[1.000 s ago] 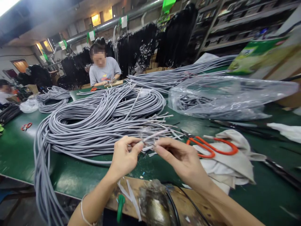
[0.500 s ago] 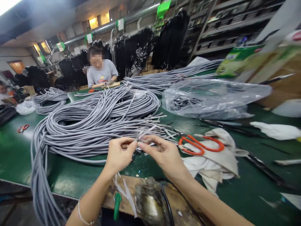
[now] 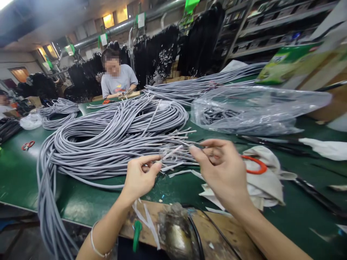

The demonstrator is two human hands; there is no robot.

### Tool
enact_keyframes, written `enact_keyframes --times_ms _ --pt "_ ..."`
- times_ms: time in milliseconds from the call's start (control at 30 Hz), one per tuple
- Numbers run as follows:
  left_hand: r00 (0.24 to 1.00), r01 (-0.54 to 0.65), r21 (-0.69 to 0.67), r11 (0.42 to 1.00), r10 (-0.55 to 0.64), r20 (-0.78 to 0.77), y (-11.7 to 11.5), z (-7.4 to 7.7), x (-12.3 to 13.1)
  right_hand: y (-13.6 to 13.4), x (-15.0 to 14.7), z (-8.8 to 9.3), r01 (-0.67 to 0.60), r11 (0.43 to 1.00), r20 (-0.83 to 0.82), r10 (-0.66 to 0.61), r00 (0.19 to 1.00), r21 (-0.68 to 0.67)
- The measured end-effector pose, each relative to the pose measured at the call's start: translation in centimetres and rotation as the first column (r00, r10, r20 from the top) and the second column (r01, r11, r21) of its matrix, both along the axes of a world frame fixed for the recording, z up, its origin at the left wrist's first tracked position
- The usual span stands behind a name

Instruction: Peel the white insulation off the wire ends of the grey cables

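Two hands, three scissors, one plastic bag

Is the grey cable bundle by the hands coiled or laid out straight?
Coiled: the grey cable bundle lies in wide loops on the green table, its cut ends fanned out by the left hand.

The big coil of grey cables fills the middle of the surface and blocks any reach straight ahead. Its cut ends stick out toward both hands. Between the left hand and the right hand a small patch of bare green lies open, littered with white strips. A cloth carrying orange scissors lies just beside the right hand. Beyond it a clear plastic bag bars the way. Bare surface lies open at far left and at near right, where a black cord crosses. A wooden board crowds the near edge.
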State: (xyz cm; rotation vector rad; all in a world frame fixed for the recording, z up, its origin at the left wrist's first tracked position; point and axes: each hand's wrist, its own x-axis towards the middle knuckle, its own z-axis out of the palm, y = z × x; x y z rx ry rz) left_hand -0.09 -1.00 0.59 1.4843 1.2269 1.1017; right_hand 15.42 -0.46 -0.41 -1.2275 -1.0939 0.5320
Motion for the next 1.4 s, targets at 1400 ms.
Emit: enact_keyframes --times_ms 1400 --pt "0.964 -0.153 0.226 0.962 0.195 -0.179 -0.4 0.0 1.1 -1.5 0.1 0.5 -0.409 0.88 -0.013 0.424 0.905 0.241"
